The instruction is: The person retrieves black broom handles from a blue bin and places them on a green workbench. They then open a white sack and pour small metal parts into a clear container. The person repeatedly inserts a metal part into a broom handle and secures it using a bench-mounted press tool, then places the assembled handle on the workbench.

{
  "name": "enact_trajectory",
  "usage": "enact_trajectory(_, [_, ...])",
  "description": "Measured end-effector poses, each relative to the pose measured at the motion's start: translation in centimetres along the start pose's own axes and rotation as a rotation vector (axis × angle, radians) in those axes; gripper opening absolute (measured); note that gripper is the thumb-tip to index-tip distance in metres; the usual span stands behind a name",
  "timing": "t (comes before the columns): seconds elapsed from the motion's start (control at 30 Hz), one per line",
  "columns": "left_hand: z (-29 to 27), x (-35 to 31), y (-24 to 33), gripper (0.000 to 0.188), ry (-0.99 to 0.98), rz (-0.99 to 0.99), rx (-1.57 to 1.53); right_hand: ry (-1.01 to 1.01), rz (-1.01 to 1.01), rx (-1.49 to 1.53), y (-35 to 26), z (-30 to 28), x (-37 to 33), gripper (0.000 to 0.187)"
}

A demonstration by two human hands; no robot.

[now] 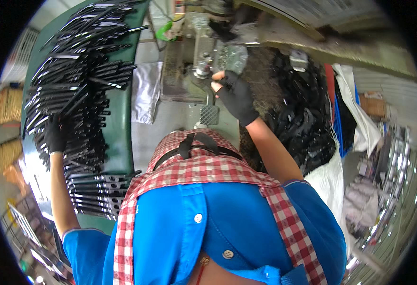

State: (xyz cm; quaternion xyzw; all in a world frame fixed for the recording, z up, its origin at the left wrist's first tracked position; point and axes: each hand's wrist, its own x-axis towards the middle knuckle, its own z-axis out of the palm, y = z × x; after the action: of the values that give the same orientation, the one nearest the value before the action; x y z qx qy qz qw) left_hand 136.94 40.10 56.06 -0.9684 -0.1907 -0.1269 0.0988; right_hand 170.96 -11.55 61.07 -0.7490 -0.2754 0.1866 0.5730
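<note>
My left hand [55, 136], in a black glove, reaches into a big pile of thin black rod-like parts [75, 90] on a green-topped table. Its fingers merge with the dark parts, so any grip is hidden. My right hand [237, 97] wears a black glove with bare fingertips. Thumb and index finger stand apart, with nothing visible between them, just right of a shiny round metal fitting [202, 70] on a machine. Below that fitting a checkered metal pedal or plate [209, 115] hangs on a short rod.
More flat black parts with holed ends [97, 192] lie in rows at the table's near end. A silvery sheet [146, 92] lies beside the machine. To the right, many glossy black pieces [294, 118] fill a white sack [329, 183]. A thick machine beam [332, 47] spans the upper right.
</note>
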Motion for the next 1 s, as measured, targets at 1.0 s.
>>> enact_trajectory(1.0, [-15.4, 14.0, 28.5, 0.041, -0.133, 0.425, -0.594, 0.337, -0.008, 1.218, -4.5, -15.8, -3.5, 0.015])
